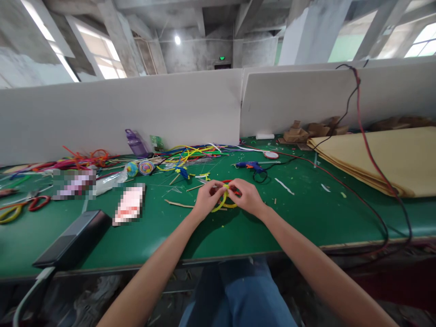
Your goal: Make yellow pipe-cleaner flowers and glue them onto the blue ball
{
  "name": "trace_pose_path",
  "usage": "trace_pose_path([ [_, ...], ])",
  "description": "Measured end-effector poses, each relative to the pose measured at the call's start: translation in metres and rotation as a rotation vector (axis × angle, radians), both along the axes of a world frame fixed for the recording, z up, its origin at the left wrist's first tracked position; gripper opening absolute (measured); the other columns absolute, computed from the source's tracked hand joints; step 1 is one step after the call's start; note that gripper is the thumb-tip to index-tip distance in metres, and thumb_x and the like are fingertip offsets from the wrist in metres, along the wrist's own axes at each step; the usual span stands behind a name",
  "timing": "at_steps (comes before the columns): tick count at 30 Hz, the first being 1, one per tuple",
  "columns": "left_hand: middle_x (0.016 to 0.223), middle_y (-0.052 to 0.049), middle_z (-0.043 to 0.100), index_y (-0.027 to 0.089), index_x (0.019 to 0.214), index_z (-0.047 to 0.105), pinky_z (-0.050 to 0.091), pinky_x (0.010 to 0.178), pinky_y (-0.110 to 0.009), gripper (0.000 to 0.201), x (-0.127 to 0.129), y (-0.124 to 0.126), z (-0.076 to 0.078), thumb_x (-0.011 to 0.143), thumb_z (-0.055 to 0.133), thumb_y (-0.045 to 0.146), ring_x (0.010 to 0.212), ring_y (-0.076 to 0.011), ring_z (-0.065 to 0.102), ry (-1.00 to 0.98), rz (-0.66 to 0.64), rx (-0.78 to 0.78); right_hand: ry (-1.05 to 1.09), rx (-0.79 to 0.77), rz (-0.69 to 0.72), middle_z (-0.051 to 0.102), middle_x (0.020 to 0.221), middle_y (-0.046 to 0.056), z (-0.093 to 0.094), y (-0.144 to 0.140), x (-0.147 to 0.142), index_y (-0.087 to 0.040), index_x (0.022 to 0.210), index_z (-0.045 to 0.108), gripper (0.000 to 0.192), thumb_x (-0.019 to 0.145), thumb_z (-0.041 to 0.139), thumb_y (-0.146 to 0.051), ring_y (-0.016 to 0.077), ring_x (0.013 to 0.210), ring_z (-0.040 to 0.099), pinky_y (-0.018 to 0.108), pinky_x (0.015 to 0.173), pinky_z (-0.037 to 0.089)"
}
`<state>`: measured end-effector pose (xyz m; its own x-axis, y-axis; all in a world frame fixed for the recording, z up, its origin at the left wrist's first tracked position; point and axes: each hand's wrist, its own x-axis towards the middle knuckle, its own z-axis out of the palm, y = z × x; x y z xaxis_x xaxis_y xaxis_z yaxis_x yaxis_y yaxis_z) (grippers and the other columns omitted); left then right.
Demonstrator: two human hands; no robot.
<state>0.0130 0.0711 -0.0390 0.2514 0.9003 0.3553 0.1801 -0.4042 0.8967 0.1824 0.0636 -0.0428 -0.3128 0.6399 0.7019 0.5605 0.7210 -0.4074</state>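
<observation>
In the head view, a yellow pipe cleaner [220, 205] bends in a curve between my two hands, just above the green table. My left hand [207, 196] pinches it near its upper end, fingertips pressed together. From the other side, my right hand [247, 195] grips the same spot with thumb and fingers closed. A red loop [226, 181] shows behind the fingers, mostly hidden. Thin wooden sticks [179, 204] lie left of the hands. Beyond them sits a small blue and yellow twisted piece [183, 171]. A blue glue gun [250, 165] rests behind my right hand.
Colourful pipe cleaners [190, 154] are heaped along the back, near a purple bottle [136, 144]. Scissors [39, 203] and a black power bank [73, 238] lie left. Yellow sheets [378, 159] are stacked right. Red and black cables [366, 136] hang over the right side.
</observation>
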Motion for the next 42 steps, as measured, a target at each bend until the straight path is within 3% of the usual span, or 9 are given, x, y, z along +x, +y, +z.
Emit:
trace_pose_path([
  [4, 0.078, -0.003, 0.065, 0.017, 0.09, 0.063, 0.048, 0.057, -0.021, 0.022, -0.0003, -0.0018, 0.0024, 0.076, 0.064, 0.033, 0.063, -0.0125, 0.06, 0.016, 0.055, 0.128, -0.014, 0.044, -0.057, 0.059, 0.076, 0.004, -0.0023, 0.0011, -0.0008, -0.018, 0.081, 0.054, 0.009, 0.084, 0.048, -0.023, 0.015, 0.072, 0.054, 0.025, 0.066, 0.04],
  [9, 0.09, -0.006, 0.067, 0.016, 0.097, 0.062, 0.053, 0.06, -0.024, 0.031, 0.0023, -0.0044, 0.0047, 0.071, 0.069, 0.031, 0.073, -0.017, 0.065, -0.069, -0.052, 0.023, -0.014, 0.092, -0.106, 0.057, 0.075, 0.004, -0.0032, 0.0018, -0.0004, -0.018, 0.082, 0.054, 0.01, 0.086, 0.046, -0.024, 0.0156, 0.073, 0.053, 0.026, 0.067, 0.04],
  [17, 0.065, -0.001, 0.068, 0.016, 0.085, 0.063, 0.055, 0.057, -0.027, 0.022, 0.003, -0.0054, 0.0013, 0.07, 0.07, 0.03, 0.06, -0.0174, 0.067, -0.138, -0.03, 0.012, -0.026, 0.104, -0.082, 0.058, 0.078, 0.004, -0.004, 0.0, -0.0009, -0.019, 0.082, 0.054, 0.01, 0.087, 0.046, -0.023, 0.0151, 0.076, 0.054, 0.025, 0.069, 0.04],
  [23, 0.06, 0.0, 0.066, 0.015, 0.073, 0.06, 0.049, 0.049, -0.024, 0.025, 0.0048, -0.0053, 0.0014, 0.067, 0.073, 0.035, 0.056, -0.017, 0.066, -0.21, -0.056, -0.115, -0.011, 0.084, -0.061, 0.057, 0.076, 0.003, -0.0035, -0.0012, -0.0011, -0.019, 0.081, 0.055, 0.013, 0.087, 0.045, -0.023, 0.014, 0.073, 0.053, 0.024, 0.067, 0.04],
  [29, 0.068, -0.001, 0.068, 0.015, 0.078, 0.06, 0.051, 0.058, -0.025, 0.025, 0.0033, -0.0008, 0.0023, 0.067, 0.073, 0.033, 0.063, -0.0166, 0.067, -0.267, -0.034, -0.089, 0.193, -0.116, 0.049, 0.059, 0.08, 0.003, -0.0007, -0.0002, -0.0036, -0.019, 0.089, 0.055, 0.012, 0.085, 0.048, -0.028, 0.0131, 0.07, 0.055, 0.022, 0.059, 0.042],
  [34, 0.071, -0.002, 0.068, 0.016, 0.083, 0.061, 0.052, 0.061, -0.025, 0.022, 0.0027, -0.0025, 0.0023, 0.07, 0.071, 0.031, 0.065, -0.0163, 0.067, -0.207, 0.005, -0.016, 0.323, -0.32, 0.12, 0.06, 0.079, 0.003, 0.0035, 0.0004, -0.006, -0.018, 0.083, 0.057, 0.018, 0.085, 0.05, -0.034, 0.013, 0.07, 0.056, 0.022, 0.061, 0.044],
  [42, 0.068, -0.001, 0.069, 0.016, 0.082, 0.068, 0.051, 0.057, -0.025, 0.024, 0.0018, 0.0002, 0.0047, 0.071, 0.069, 0.037, 0.062, -0.016, 0.064, -0.158, 0.078, -0.083, 0.473, -0.491, 0.223, 0.06, 0.075, 0.001, 0.0047, 0.0017, -0.0056, -0.019, 0.084, 0.056, 0.015, 0.082, 0.052, -0.033, 0.0136, 0.069, 0.058, 0.022, 0.055, 0.044],
])
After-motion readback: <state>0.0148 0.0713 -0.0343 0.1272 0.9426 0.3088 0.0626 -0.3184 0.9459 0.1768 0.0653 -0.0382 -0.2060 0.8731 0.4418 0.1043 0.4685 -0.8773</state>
